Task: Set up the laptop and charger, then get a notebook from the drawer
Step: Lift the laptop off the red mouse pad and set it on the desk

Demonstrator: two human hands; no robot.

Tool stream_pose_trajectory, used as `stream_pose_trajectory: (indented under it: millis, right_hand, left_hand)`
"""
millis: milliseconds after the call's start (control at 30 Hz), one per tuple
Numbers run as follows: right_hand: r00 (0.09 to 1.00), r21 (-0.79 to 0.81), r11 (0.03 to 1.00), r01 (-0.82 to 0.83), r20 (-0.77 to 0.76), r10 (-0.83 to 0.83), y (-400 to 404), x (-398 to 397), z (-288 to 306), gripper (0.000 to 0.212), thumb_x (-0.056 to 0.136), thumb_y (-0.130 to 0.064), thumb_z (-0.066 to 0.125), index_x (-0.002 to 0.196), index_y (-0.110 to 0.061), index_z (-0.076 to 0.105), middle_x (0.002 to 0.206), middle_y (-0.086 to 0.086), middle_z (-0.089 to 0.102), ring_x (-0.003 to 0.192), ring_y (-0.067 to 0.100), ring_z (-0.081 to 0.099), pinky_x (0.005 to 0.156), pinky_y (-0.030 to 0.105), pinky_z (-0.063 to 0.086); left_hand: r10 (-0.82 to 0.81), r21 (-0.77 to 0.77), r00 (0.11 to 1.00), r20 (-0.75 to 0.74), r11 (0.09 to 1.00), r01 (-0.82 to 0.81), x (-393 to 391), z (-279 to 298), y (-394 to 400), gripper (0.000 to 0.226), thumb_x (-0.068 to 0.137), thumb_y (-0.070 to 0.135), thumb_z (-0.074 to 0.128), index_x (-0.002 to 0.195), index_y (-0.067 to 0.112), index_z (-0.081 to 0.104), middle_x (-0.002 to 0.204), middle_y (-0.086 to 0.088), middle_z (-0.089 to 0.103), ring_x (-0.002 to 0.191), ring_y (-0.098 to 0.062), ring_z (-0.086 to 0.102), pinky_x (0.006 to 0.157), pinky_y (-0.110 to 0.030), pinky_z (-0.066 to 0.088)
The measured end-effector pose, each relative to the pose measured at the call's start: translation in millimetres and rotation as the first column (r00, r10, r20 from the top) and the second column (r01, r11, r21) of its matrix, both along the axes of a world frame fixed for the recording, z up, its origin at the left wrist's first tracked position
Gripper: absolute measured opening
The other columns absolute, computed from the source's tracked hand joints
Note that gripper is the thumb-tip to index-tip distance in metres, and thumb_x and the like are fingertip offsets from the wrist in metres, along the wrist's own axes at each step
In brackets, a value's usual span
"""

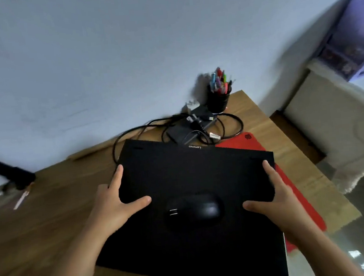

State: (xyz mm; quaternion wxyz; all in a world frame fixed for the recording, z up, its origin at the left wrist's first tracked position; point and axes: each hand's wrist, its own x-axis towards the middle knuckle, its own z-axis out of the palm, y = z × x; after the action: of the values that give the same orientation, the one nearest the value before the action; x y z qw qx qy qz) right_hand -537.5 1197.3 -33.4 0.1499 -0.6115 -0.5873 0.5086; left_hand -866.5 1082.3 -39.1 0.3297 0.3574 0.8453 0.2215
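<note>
On the wooden desk [57,216] I am gripping the closed laptop [193,176] by its two sides, left hand [114,204] and right hand [280,197] clamping the edges, probably keeping it level because a black mouse [194,210] is riding on the lid. Behind it, the charger [189,128] is lying tangled. "Lenovo" is reading upside down.

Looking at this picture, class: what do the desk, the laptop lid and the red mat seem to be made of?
Desk: wood or wood-look laminate, brown grain streaks, slight sheen.
Laptop lid: matte black, probably plastic; no glare.
Red mat: likely soft fabric or rubber; flat, dull, thin-edged.
</note>
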Motion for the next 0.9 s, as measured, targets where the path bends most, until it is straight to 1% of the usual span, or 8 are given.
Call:
stream_pose_trajectory:
  millis: [100,167,267,300,367,500,633,900]
  right_hand:
    - [0.992,0.023,0.992,-0.121,0.035,0.120,-7,-44,-9,0.122,0.056,-0.020,0.085,0.142,-0.041,0.000,0.149,0.009,0.027,0.137,0.030,0.021,0.111,0.051,0.025]
    - [0.984,-0.008,0.985,-0.172,0.044,0.172,-13,-71,-15,0.126,0.056,-0.021,0.085,0.144,-0.032,-0.005,0.152,0.011,0.022,0.139,0.030,0.018,0.113,0.050,0.024]
    - [0.964,-0.046,0.965,-0.257,0.061,0.260,-23,-111,-24,0.125,0.055,-0.021,0.085,0.145,-0.026,-0.002,0.149,0.015,0.024,0.138,0.032,0.019,0.113,0.050,0.024]
    - [0.955,-0.051,0.957,-0.285,0.067,0.288,-25,-121,-26,0.124,0.056,-0.021,0.085,0.145,-0.026,-0.001,0.148,0.015,0.026,0.137,0.032,0.020,0.113,0.050,0.024]
    - [0.935,-0.061,0.938,-0.341,0.083,0.345,-31,-143,-30,0.122,0.057,-0.022,0.085,0.145,-0.026,0.000,0.147,0.015,0.026,0.137,0.032,0.021,0.112,0.050,0.025]
    - [0.903,-0.068,0.912,-0.405,0.126,0.411,-39,-174,-40,0.123,0.058,-0.022,0.084,0.144,-0.028,-0.002,0.147,0.016,0.025,0.136,0.034,0.020,0.111,0.051,0.025]
    - [0.899,-0.099,0.908,-0.406,0.135,0.417,-42,-191,-52,0.124,0.057,-0.022,0.084,0.143,-0.032,-0.004,0.147,0.016,0.024,0.136,0.034,0.019,0.111,0.052,0.025]
    - [0.886,-0.126,0.899,-0.419,0.161,0.435,-45,-195,-70,0.122,0.059,-0.021,0.083,0.143,-0.032,-0.004,0.150,0.009,0.022,0.138,0.030,0.012,0.110,0.051,0.022]
  left_hand:
    - [0.188,0.005,0.982,0.011,0.982,-0.188,-23,-3,-49,0.126,0.052,0.053,0.082,0.142,0.039,-0.005,0.149,-0.010,0.023,0.136,-0.028,0.025,0.105,-0.048,0.030]
    - [0.309,-0.024,0.950,0.039,0.951,-0.308,-36,-4,-76,0.133,0.047,0.051,0.085,0.145,0.026,-0.001,0.151,-0.010,0.023,0.137,-0.028,0.025,0.110,-0.050,0.029]
    - [0.419,-0.018,0.904,0.087,0.908,-0.419,-53,-4,-116,0.118,0.035,0.054,0.085,0.135,0.021,0.030,0.135,-0.007,0.046,0.121,-0.027,0.047,0.100,-0.052,0.042]
    - [0.446,-0.011,0.890,0.092,0.894,-0.447,-56,-5,-125,0.111,0.032,0.054,0.085,0.128,0.022,0.037,0.129,-0.004,0.051,0.115,-0.024,0.052,0.096,-0.051,0.046]
    - [0.502,-0.008,0.860,0.090,0.864,-0.504,-63,-8,-146,0.105,0.031,0.054,0.085,0.122,0.025,0.040,0.124,-0.002,0.054,0.109,-0.022,0.055,0.092,-0.050,0.049]
    - [0.546,-0.046,0.835,0.075,0.838,-0.544,-76,-22,-172,0.117,0.032,0.056,0.086,0.131,0.023,0.032,0.130,-0.004,0.051,0.113,-0.025,0.053,0.093,-0.049,0.049]
    - [0.558,-0.070,0.827,0.069,0.830,-0.553,-82,-35,-183,0.127,0.031,0.061,0.084,0.137,0.021,0.026,0.139,-0.008,0.042,0.123,-0.027,0.046,0.097,-0.052,0.045]
    - [0.591,-0.127,0.804,0.056,0.803,-0.582,-82,-56,-183,0.118,0.043,0.046,0.088,0.138,0.015,0.025,0.140,-0.012,0.040,0.125,-0.031,0.043,0.098,-0.054,0.045]
